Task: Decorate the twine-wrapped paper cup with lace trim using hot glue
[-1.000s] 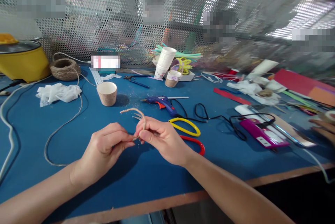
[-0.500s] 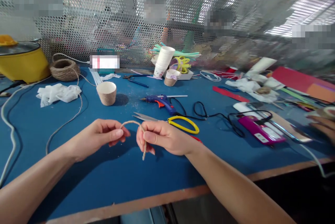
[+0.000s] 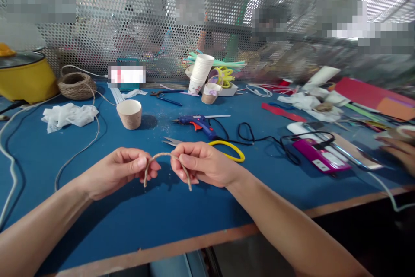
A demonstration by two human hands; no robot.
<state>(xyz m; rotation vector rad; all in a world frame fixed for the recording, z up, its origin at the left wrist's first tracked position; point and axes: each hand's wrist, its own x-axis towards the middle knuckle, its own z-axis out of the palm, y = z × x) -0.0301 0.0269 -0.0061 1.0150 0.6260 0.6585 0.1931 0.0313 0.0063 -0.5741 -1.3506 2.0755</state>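
A short piece of twine [image 3: 162, 154] arches between my two hands above the blue table, both its ends hanging down. My left hand [image 3: 125, 169] pinches it near one end between thumb and fingers. The other side is gripped by my right hand [image 3: 202, 164], its tail poking out below the thumb. Scissors with yellow handles [image 3: 238, 152] lie partly hidden behind my right hand. Beyond them rests a blue glue gun [image 3: 197, 123] with a glue stick in its back. A twine-covered cup [image 3: 129, 115] stands open-topped past my left hand.
A twine ball [image 3: 77, 86] and a yellow pot [image 3: 26, 74] stand at the back left, near crumpled white material [image 3: 69, 116]. Stacked paper cups [image 3: 201, 74] and a small basket [image 3: 211, 93] are at the back. A purple power strip [image 3: 320, 156] and another person's hand [image 3: 398, 149] are on the right.
My left hand has shifted its hold, so an end of the twine now hangs below its fingers. The twine forms a more even arch; my right hand has risen slightly.
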